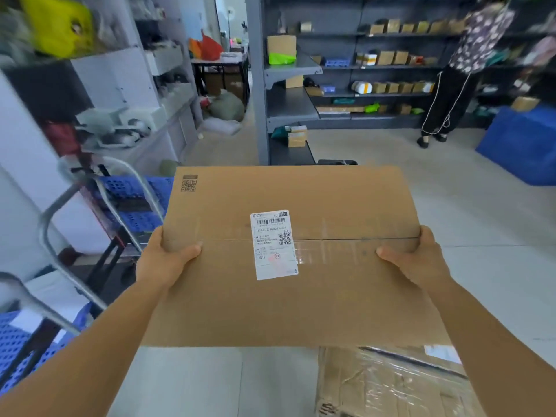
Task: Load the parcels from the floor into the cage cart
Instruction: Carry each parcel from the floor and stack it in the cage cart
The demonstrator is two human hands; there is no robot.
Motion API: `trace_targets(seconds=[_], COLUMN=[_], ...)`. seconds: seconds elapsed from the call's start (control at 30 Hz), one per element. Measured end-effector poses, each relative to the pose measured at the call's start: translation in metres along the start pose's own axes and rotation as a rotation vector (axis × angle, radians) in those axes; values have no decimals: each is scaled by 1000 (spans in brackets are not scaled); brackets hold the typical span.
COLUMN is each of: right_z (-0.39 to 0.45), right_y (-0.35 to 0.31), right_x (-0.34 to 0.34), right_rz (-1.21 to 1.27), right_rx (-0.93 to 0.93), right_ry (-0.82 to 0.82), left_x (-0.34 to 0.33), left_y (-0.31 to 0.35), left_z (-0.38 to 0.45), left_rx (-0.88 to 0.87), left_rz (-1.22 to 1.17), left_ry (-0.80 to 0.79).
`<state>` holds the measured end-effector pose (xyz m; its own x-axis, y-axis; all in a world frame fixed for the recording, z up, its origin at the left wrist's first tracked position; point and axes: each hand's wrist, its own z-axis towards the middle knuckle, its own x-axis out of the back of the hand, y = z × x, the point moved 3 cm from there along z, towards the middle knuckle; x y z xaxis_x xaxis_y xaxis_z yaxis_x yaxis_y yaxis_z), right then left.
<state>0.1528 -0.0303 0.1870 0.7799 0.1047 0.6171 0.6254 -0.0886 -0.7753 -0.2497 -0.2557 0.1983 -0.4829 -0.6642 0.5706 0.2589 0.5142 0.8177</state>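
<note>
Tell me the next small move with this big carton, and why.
Probably swing the carton left toward the cart. Both hands, left and right, hold its side edges, so the grip looks secure and it is clear of the floor. The metal-framed cart with blue panels stands to the left; another wrapped parcel waits below.

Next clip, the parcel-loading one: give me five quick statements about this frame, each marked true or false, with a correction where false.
1. Both hands grip the large cardboard box, left hand and right hand on opposite side edges. True.
2. The box's top has no label. False: a white shipping label sits near its middle.
3. The cage cart is to the person's right. False: its metal bars and blue panels are on the left.
4. Another taped parcel lies on the floor below the box. True.
5. Nobody else is in view. False: a second person stands at the shelves.
</note>
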Motion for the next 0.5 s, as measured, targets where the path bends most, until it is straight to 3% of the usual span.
trace_targets(seconds=[0.5], right_z=[8], right_y=[-206], right_x=[-102], right_rz=[128], right_rx=[315], right_ry=[-249], left_x=[190], left_y=[6], left_z=[-5], left_rx=[55], left_rz=[-41], left_ry=[451])
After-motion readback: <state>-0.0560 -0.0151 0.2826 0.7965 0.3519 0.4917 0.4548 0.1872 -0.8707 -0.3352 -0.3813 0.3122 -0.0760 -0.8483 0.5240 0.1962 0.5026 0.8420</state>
